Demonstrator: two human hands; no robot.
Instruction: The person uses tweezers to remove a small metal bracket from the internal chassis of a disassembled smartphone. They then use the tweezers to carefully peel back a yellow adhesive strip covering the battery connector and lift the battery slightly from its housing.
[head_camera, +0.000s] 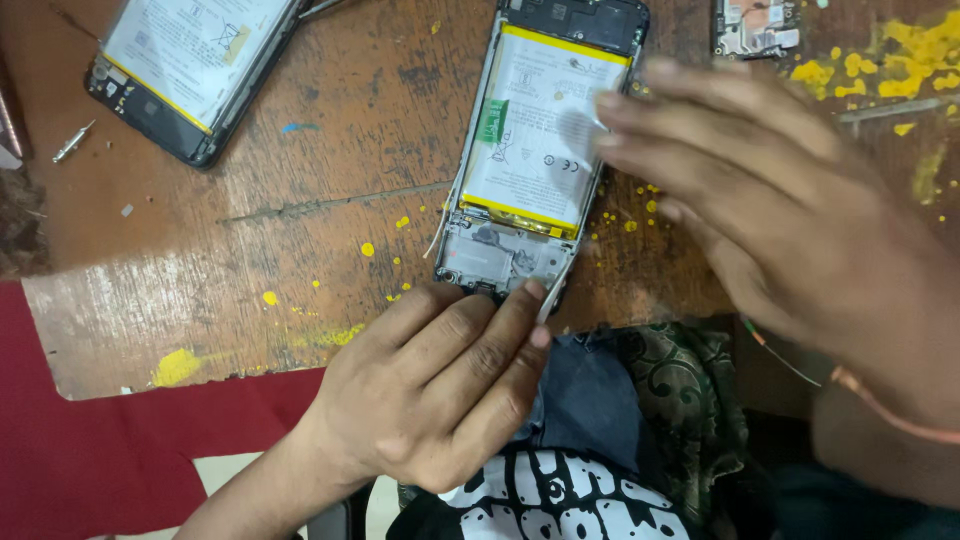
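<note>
White battery (533, 130) inside opened phone (510, 255), both hands (440, 390) touching.

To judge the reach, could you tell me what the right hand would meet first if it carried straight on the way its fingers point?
Probably the white battery of the opened phone: the right hand points left, blurred, fingertips already over it.

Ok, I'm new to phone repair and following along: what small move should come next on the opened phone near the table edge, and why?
Probably lift the white strip at the battery a little further with the right hand. Its fingertips are at the battery's right edge, blurred, while the left hand pins the opened phone at its bottom end on the wooden table.
</note>
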